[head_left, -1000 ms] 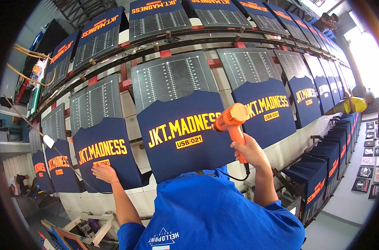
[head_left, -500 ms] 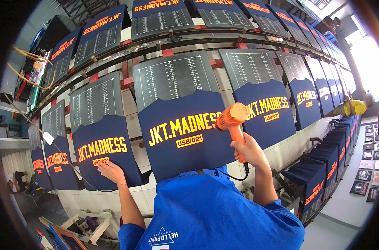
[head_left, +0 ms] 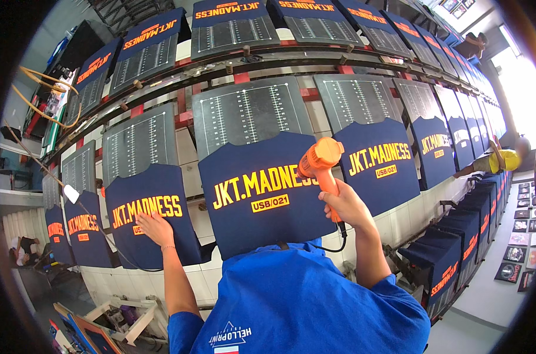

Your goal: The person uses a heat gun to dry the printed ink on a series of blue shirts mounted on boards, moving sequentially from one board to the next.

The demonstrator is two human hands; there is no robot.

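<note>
1. Gripping, in the head view, an orange heat gun (head_left: 324, 160) with the right hand (head_left: 347, 205), fingers and thumb wrapped around its handle.
2. Pointing the nozzle (head_left: 303, 170) leftward from the right hand, over the end of the yellow lettering on the middle shirt (head_left: 268, 224), which is navy; impossible to tell touching from hovering.
3. Trailing a black cord (head_left: 343, 235) from the handle, just below the right hand, and curving it back toward the wearer's blue top (head_left: 321, 295).
4. Holding the left hand (head_left: 156, 229) open and palm down, fingers straight and close together, over the yellow print of the left shirt (head_left: 144, 186), also navy; contact with the cloth not certain.
5. Showing the middle shirt between both hands, spread flat on a black board (head_left: 250, 112) with white ruled marks, visible beyond the collar.
6. Spreading a matching right shirt (head_left: 374, 192) just to the right of the right hand.
7. Reaching crosswise, well beyond both hands, with a dark rail (head_left: 232, 68) ahead of another row of navy shirts.
8. Hanging a white piece (head_left: 71, 194) on a thin line, left of the left hand.
9. Placing a co-worker in yellow (head_left: 498, 160) well to the right of the right hand.
</note>
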